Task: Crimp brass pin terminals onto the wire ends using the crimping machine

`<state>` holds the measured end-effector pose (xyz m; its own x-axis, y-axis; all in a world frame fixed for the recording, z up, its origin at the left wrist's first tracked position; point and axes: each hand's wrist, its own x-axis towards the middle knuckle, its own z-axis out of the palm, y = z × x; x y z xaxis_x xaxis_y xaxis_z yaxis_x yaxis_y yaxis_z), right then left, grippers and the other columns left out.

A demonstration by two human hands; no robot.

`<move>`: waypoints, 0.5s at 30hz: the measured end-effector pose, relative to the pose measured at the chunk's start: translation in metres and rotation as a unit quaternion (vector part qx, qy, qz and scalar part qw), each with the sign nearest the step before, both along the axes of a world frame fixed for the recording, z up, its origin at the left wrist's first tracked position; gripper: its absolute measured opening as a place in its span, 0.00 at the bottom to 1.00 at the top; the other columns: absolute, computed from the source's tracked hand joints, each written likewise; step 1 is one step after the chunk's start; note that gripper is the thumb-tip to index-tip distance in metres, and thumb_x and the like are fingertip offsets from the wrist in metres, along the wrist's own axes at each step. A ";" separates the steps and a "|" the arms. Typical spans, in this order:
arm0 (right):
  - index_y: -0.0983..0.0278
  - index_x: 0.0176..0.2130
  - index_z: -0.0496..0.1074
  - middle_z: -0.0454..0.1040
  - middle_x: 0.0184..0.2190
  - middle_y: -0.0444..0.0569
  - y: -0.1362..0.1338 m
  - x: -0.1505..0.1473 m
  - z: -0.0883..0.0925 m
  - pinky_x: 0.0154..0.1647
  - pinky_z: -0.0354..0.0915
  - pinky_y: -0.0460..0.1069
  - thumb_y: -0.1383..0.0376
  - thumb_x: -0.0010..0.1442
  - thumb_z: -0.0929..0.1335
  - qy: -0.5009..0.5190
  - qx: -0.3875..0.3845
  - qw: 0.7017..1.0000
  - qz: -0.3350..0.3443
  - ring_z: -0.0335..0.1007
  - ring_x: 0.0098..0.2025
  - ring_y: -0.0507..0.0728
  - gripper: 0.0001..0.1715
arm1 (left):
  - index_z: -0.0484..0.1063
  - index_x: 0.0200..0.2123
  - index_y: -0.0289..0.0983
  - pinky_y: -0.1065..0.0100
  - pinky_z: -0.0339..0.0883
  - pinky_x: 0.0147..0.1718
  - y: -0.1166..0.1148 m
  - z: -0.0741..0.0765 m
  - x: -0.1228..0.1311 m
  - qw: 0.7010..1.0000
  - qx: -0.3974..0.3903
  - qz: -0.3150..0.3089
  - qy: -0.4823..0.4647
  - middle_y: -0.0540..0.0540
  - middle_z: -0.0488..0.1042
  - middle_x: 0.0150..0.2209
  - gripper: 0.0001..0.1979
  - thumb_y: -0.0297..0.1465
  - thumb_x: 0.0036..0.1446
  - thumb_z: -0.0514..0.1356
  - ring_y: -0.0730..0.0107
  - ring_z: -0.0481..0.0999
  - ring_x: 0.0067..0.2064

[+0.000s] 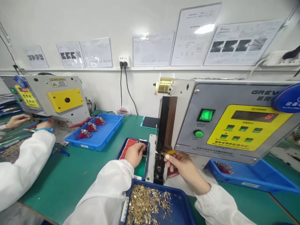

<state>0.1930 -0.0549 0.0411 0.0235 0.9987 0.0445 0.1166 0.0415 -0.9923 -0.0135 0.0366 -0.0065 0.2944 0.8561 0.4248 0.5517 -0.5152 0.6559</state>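
My left hand (135, 153) pinches a thin wire above a small blue tray (120, 153) holding red-sheathed wires. My right hand (180, 165) holds a small yellow-tipped piece (170, 152) at the metal jaw (160, 159) of a bench terminal machine (232, 125). The machine has a yellow control panel and a lit green switch. Just below my hands, a blue tray (127, 200) holds a loose heap of brass pins (147, 204). The jaw's inner parts are partly hidden by my fingers.
A blue tray (93, 131) with red wire bundles sits on the green bench mat (58, 184). Another blue tray (248, 178) is at right. At left, a co-worker's hands (30, 122) work at a second machine (53, 97). Papers and sockets line the wall.
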 end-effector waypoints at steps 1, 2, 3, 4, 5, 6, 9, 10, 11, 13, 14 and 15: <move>0.65 0.25 0.70 0.71 0.18 0.45 0.000 -0.003 -0.001 0.16 0.60 0.45 0.47 0.50 0.70 0.000 -0.001 1.000 -0.018 0.62 0.17 0.49 0.23 | 0.73 0.37 0.40 0.70 0.67 0.37 -0.002 0.001 0.001 1.000 0.013 -0.005 0.010 0.50 0.78 0.34 0.09 0.29 0.61 0.53 0.70 0.76 0.36; 0.64 0.25 0.70 0.70 0.18 0.44 -0.001 -0.005 -0.002 0.15 0.60 0.45 0.47 0.49 0.70 0.000 -0.008 1.000 -0.030 0.61 0.17 0.49 0.23 | 0.72 0.38 0.41 0.70 0.67 0.37 -0.005 0.001 0.003 0.999 0.027 -0.011 0.018 0.50 0.78 0.35 0.09 0.29 0.61 0.53 0.69 0.77 0.37; 0.64 0.26 0.69 0.69 0.18 0.44 -0.001 -0.007 -0.003 0.14 0.60 0.45 0.47 0.49 0.70 0.001 -0.016 0.999 -0.038 0.61 0.17 0.50 0.23 | 0.72 0.39 0.41 0.69 0.67 0.38 -0.008 0.002 0.004 0.999 0.042 -0.017 0.026 0.50 0.78 0.36 0.09 0.29 0.62 0.53 0.69 0.77 0.38; 0.63 0.26 0.68 0.69 0.18 0.43 -0.001 -0.008 -0.004 0.14 0.60 0.44 0.46 0.49 0.70 0.003 -0.022 0.999 -0.044 0.61 0.17 0.50 0.23 | 0.72 0.39 0.41 0.69 0.67 0.38 -0.010 0.002 0.006 0.998 0.058 -0.024 0.033 0.49 0.78 0.37 0.08 0.29 0.62 0.53 0.69 0.77 0.38; 0.63 0.26 0.68 0.68 0.18 0.42 -0.001 -0.008 -0.005 0.13 0.60 0.44 0.47 0.48 0.70 0.005 -0.023 0.999 -0.046 0.61 0.16 0.49 0.23 | 0.72 0.40 0.41 0.69 0.68 0.38 -0.012 0.003 0.008 0.996 0.073 -0.029 0.039 0.49 0.78 0.37 0.08 0.28 0.62 0.53 0.68 0.77 0.39; 0.63 0.26 0.67 0.68 0.18 0.42 -0.001 -0.008 -0.006 0.13 0.60 0.44 0.47 0.48 0.70 0.007 -0.021 0.999 -0.044 0.61 0.16 0.49 0.22 | 0.72 0.40 0.41 0.69 0.68 0.38 -0.014 0.003 0.009 0.995 0.088 -0.034 0.044 0.49 0.78 0.38 0.08 0.28 0.62 0.53 0.68 0.77 0.39; 0.63 0.27 0.68 0.68 0.18 0.42 0.000 -0.008 -0.009 0.14 0.58 0.44 0.47 0.49 0.69 0.008 -0.010 0.999 -0.037 0.60 0.16 0.49 0.22 | 0.71 0.41 0.40 0.69 0.68 0.38 -0.019 0.007 0.012 0.989 0.131 -0.046 0.043 0.48 0.77 0.37 0.09 0.27 0.62 0.52 0.68 0.76 0.39; 0.64 0.27 0.68 0.68 0.18 0.42 0.000 -0.008 -0.010 0.14 0.58 0.44 0.47 0.49 0.69 0.009 -0.009 0.999 -0.036 0.60 0.16 0.49 0.22 | 0.71 0.40 0.40 0.69 0.68 0.38 -0.020 0.008 0.012 0.988 0.144 -0.051 0.037 0.48 0.76 0.37 0.09 0.27 0.62 0.52 0.69 0.76 0.39; 0.64 0.27 0.68 0.68 0.18 0.42 0.001 -0.008 -0.011 0.15 0.58 0.44 0.47 0.50 0.69 0.010 -0.007 0.999 -0.036 0.60 0.17 0.49 0.22 | 0.71 0.40 0.39 0.69 0.68 0.38 -0.021 0.010 0.012 0.986 0.157 -0.055 0.029 0.47 0.75 0.37 0.09 0.26 0.62 0.52 0.69 0.75 0.39; 0.64 0.27 0.69 0.67 0.17 0.41 0.002 -0.008 -0.013 0.16 0.58 0.44 0.47 0.51 0.69 0.016 0.004 0.999 -0.037 0.61 0.17 0.49 0.22 | 0.72 0.39 0.39 0.69 0.69 0.39 -0.024 0.013 0.012 0.982 0.178 -0.062 0.013 0.47 0.75 0.37 0.10 0.26 0.62 0.51 0.70 0.75 0.39; 0.64 0.27 0.69 0.67 0.17 0.41 0.003 -0.008 -0.014 0.17 0.58 0.45 0.47 0.51 0.69 0.019 0.012 0.999 -0.037 0.61 0.17 0.49 0.22 | 0.72 0.39 0.39 0.69 0.69 0.39 -0.026 0.014 0.012 0.980 0.185 -0.065 0.007 0.47 0.74 0.37 0.10 0.25 0.62 0.51 0.70 0.74 0.40; 0.64 0.27 0.68 0.67 0.16 0.41 0.003 -0.008 -0.015 0.18 0.58 0.45 0.47 0.51 0.69 0.024 0.018 0.999 -0.038 0.61 0.17 0.49 0.22 | 0.72 0.39 0.39 0.69 0.69 0.39 -0.027 0.015 0.013 0.979 0.190 -0.069 0.004 0.46 0.74 0.37 0.10 0.25 0.62 0.51 0.70 0.74 0.40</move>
